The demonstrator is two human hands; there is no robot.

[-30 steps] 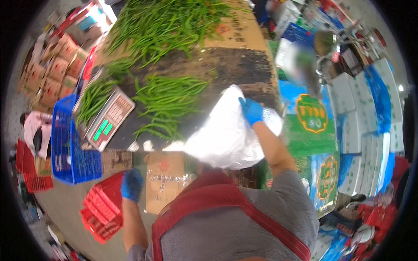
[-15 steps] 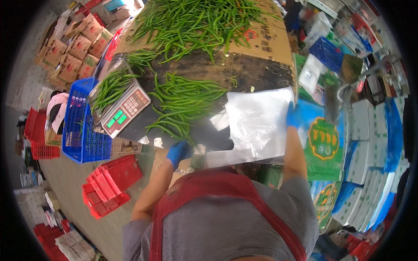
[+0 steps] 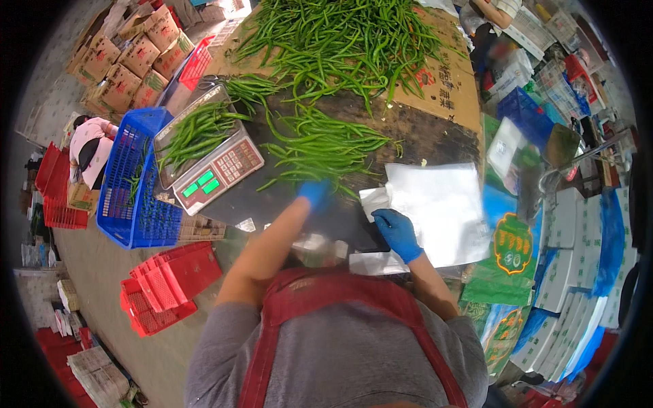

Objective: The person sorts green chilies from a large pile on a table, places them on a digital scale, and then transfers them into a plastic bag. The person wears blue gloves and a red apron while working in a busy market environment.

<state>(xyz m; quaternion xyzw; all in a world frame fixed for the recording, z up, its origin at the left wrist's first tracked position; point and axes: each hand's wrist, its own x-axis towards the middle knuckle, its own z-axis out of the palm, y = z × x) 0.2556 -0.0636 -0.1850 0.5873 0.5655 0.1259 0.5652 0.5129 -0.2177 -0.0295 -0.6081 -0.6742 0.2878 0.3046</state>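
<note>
Both my hands wear blue gloves. My right hand (image 3: 398,233) grips the near edge of a clear plastic bag (image 3: 439,207) that lies flat on the dark table (image 3: 435,139). My left hand (image 3: 315,193) is blurred and stretched out over the table, right at the near end of a small pile of green chillies (image 3: 320,145); whether it holds any I cannot tell. A much larger heap of chillies (image 3: 340,37) covers cardboard at the table's far side. A weighing scale (image 3: 207,160) with a tray of chillies stands at the table's left corner.
A blue plastic crate (image 3: 132,187) stands left of the scale, red crates (image 3: 166,285) lie on the floor below it. Cardboard boxes (image 3: 129,58) are stacked at the far left. Printed sacks and stacked bags (image 3: 544,265) fill the right side. Another person (image 3: 493,13) is at the far right.
The bag, held up spread between both hands before, now lies flat on the table. My left hand has let go of it and reached forward to the chillies.
</note>
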